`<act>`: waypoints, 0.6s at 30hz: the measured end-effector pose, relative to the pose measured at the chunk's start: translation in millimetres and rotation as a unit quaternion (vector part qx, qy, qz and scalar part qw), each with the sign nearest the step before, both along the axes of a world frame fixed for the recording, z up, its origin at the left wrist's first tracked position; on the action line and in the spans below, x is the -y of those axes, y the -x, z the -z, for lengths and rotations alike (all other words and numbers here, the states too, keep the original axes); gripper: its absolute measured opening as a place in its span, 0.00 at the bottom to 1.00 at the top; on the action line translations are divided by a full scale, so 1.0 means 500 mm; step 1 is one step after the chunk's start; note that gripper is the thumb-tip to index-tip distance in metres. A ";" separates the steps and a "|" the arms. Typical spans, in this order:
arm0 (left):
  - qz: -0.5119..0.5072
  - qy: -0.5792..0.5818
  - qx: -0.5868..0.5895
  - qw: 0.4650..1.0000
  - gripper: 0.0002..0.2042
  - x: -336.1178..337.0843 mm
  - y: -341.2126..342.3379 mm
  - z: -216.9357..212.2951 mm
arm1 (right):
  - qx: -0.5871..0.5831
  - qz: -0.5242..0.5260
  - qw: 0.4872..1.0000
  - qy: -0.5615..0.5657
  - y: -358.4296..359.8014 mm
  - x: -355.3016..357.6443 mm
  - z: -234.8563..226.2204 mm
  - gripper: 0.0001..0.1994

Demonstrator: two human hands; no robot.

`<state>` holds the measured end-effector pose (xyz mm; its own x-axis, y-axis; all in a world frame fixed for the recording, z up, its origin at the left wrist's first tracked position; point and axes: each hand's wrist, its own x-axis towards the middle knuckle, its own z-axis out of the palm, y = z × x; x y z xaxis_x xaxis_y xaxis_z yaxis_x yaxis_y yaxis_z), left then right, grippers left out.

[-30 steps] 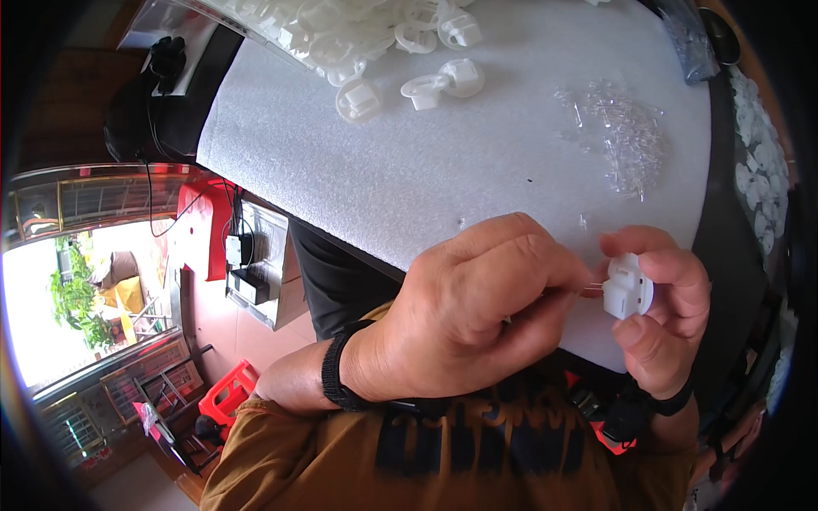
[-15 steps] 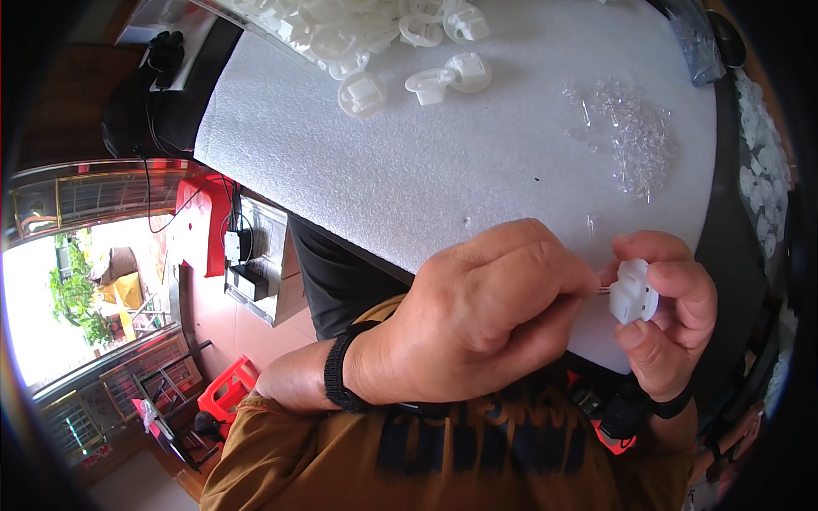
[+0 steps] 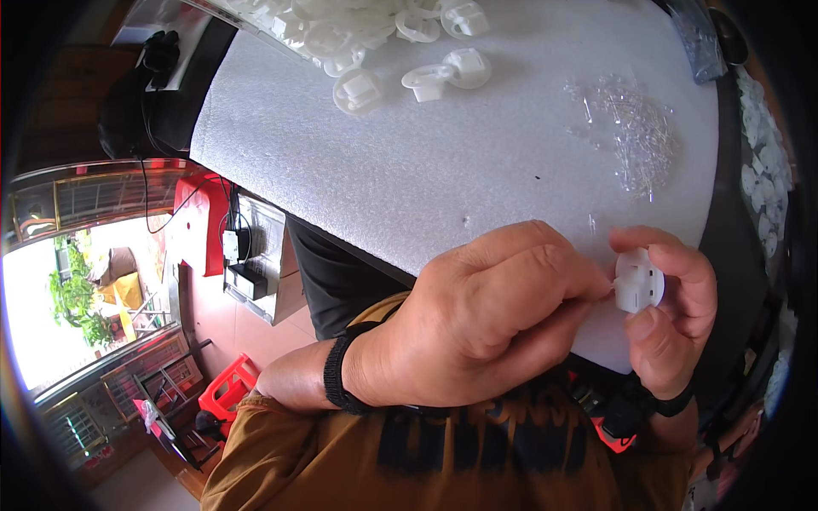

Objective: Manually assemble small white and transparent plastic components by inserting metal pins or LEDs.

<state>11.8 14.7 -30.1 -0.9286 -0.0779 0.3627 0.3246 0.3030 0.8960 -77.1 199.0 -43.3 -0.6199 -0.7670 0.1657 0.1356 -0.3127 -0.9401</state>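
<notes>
Left hand [image 3: 498, 315] near curled right hand [image 3: 684, 294]

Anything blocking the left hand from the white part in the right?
Nothing visible blocks it. The left hand has its fingertips right beside the white part, with what looks like a thin clear piece between. The right hand holds the part's far side.
</notes>
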 end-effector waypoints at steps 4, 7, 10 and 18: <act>0.009 -0.022 -0.002 1.000 0.14 -0.001 0.003 0.003 | 0.024 0.015 0.999 -0.020 -0.002 -0.002 -0.005 0.22; -0.005 0.007 -0.020 1.000 0.14 -0.004 0.001 0.002 | 0.022 0.006 1.000 -0.004 0.000 -0.001 0.001 0.22; -0.040 0.053 -0.019 0.998 0.15 -0.015 -0.002 0.000 | 0.012 -0.013 1.000 -0.012 0.003 -0.004 -0.003 0.22; -0.059 0.056 -0.067 0.994 0.15 -0.026 0.010 0.023 | -0.015 0.003 0.999 -0.044 0.000 -0.001 0.000 0.20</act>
<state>7.0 27.9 -41.7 -0.8586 -0.1351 0.4945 0.3947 0.4412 0.8059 -77.1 199.5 -43.5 -0.6201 -0.7758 0.1164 0.1061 -0.2300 -0.9674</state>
